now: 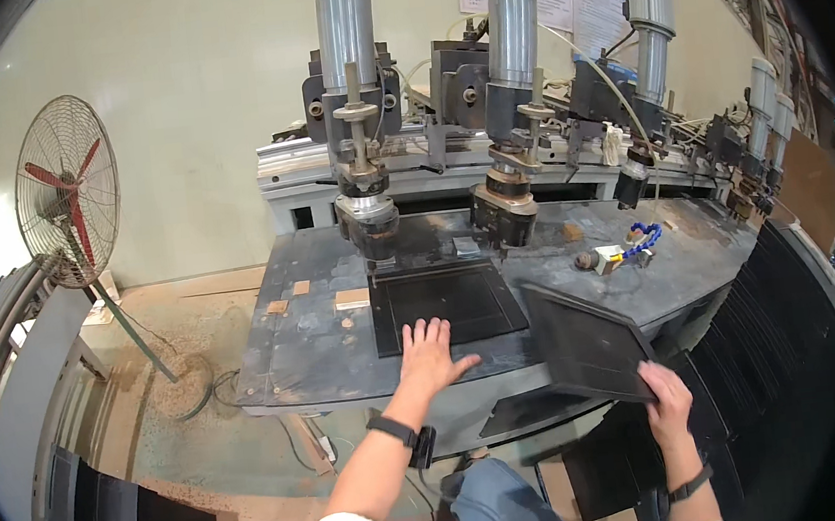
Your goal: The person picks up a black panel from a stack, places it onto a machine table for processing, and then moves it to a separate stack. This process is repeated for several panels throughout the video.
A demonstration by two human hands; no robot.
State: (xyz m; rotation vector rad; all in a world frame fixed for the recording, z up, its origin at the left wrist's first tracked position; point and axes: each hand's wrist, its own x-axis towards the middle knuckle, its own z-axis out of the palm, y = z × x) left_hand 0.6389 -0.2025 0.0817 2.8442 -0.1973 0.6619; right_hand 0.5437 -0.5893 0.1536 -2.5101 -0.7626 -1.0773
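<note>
A black rectangular panel (441,298) with a shallow grooved outline lies flat on the dark machine table (296,358), beneath two boring heads. My left hand (432,360) rests on its near edge, fingers spread and thumb pointing right. To the right, my right hand (667,402) grips the lower right corner of a second black panel (588,339), which tilts beside the table's front edge. The undersides of both boring heads, the left one (368,215) and the middle one (505,210), hang just behind the flat panel.
Small wood blocks (352,299) sit left of the flat panel. A blue coiled air hose (646,236) stands on the table's right part. Stacked black panels (772,337) fill the right side; more panels (131,519) stand low at left. A floor fan (67,189) is at far left.
</note>
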